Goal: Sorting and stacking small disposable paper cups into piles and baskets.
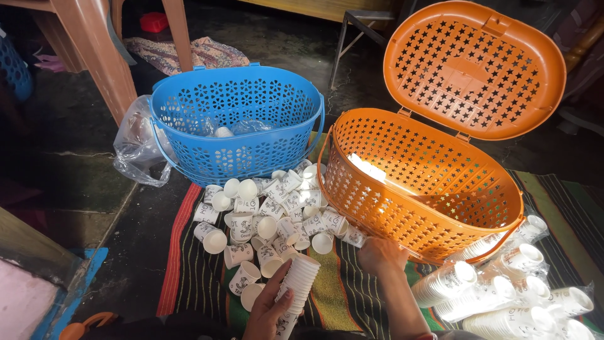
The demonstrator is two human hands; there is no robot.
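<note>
Gripping a tall stack of paper cups (297,283), the left hand (267,310) is gathering; the right hand (379,255), fingers curled, is reaching toward loose cups (270,211) beside the orange basket (415,189); many are still lying scattered.

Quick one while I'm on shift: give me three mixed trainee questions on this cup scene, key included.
1. True or false: the orange basket has its lid open.
2. Which hand holds the stack of white cups: A left, B right?
3. Fill in: the loose cups lie on a striped ____.

Key: 1 true. 2 A, the left hand; the right hand rests by the orange basket. 3 mat.
</note>
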